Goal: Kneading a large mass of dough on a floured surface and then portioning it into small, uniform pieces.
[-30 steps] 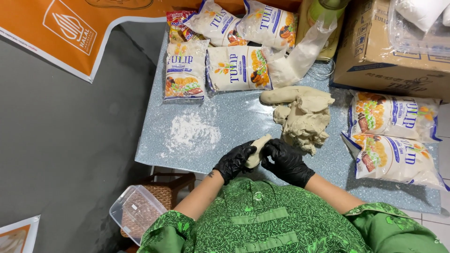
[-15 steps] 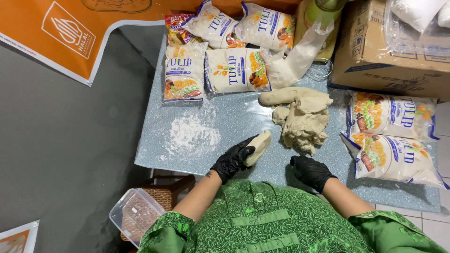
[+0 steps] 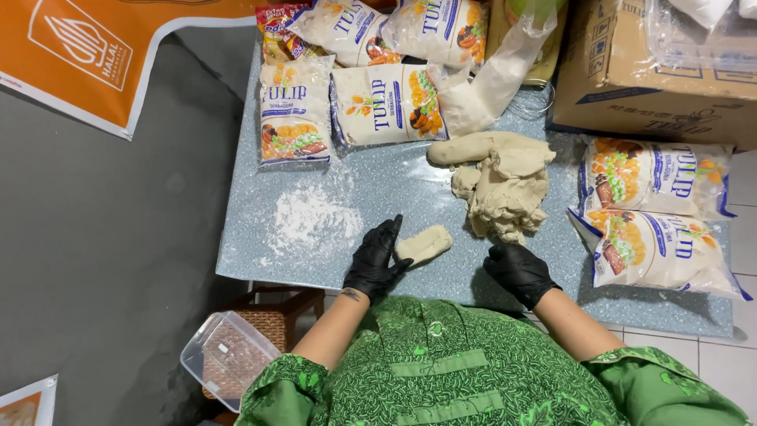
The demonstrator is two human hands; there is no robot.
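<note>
Both my hands wear black gloves. My left hand [image 3: 374, 259] lies on the speckled blue-grey table [image 3: 394, 189], fingers stretched, its side touching a small oblong piece of pale dough [image 3: 424, 244]. My right hand [image 3: 516, 270] rests near the table's front edge, holding nothing, fingers loosely curled, just below a big lump of dough [image 3: 501, 183]. A patch of loose flour [image 3: 311, 221] lies left of my left hand.
Several flour bags [image 3: 386, 102] lie at the table's back and on the right [image 3: 654, 213]. A cardboard box [image 3: 654, 71] stands back right, a clear plastic bag of flour [image 3: 493, 83] beside it. A clear lidded tub [image 3: 225, 359] sits on a wicker stool below left. An orange banner [image 3: 87, 47] lies on the grey floor.
My hands, which held the small dough piece together, have parted. The left hand laid the piece on the table; the right hand moved right and down to the table edge.
</note>
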